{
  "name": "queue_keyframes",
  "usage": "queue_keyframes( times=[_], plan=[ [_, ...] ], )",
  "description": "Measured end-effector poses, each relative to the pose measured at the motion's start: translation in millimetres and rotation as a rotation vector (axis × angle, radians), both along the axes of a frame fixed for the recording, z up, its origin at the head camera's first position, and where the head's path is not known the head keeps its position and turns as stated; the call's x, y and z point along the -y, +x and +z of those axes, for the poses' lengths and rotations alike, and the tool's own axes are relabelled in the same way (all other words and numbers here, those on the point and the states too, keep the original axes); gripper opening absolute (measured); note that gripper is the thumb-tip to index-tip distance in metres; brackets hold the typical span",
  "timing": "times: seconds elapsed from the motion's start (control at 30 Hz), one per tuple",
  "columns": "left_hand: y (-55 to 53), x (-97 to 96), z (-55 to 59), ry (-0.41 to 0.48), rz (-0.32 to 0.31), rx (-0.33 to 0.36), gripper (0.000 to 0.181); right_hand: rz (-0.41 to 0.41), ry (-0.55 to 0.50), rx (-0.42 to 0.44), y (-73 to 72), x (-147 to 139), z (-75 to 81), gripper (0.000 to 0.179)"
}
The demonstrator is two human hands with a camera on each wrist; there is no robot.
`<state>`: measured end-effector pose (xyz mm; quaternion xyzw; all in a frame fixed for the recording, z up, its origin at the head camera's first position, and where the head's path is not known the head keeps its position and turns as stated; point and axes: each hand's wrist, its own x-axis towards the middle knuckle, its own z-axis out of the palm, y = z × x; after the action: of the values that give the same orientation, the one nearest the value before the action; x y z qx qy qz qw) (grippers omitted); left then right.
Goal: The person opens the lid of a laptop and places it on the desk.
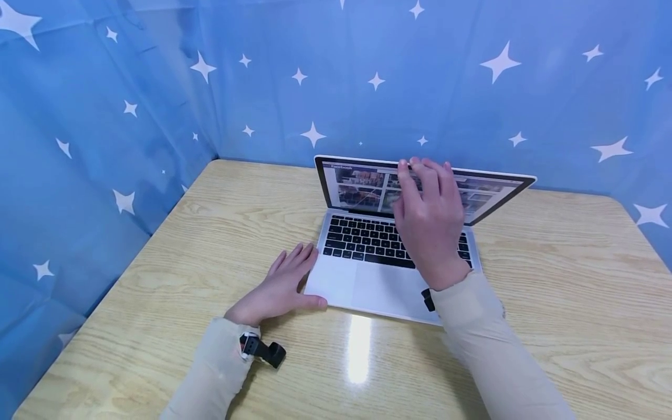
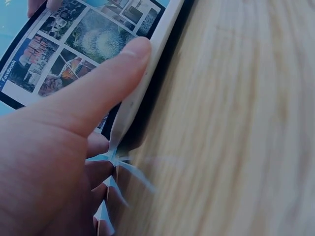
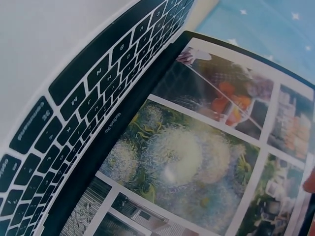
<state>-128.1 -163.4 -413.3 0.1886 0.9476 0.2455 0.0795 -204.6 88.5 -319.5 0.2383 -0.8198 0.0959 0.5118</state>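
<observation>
The bare left hand (image 1: 280,291) lies splayed at near left. The bare right hand (image 1: 433,227) is raised farther right, fingers (image 1: 429,178) upward.

Pale sleeves (image 1: 506,344) carry black wrist straps (image 1: 256,347).

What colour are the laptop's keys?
The keys are black, marked in white; the right wrist view shows them best.
</observation>
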Motion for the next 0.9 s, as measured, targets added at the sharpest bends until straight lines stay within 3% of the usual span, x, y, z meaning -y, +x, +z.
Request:
queue_keyframes(
  times=[0.9],
  plan=[
    [-0.6, 0.2, 0.5, -0.001, 0.022, 0.034, 0.103, -0.047, 0.071, 0.083, -16.7, 2.0, 0.3, 0.048]
  ],
)
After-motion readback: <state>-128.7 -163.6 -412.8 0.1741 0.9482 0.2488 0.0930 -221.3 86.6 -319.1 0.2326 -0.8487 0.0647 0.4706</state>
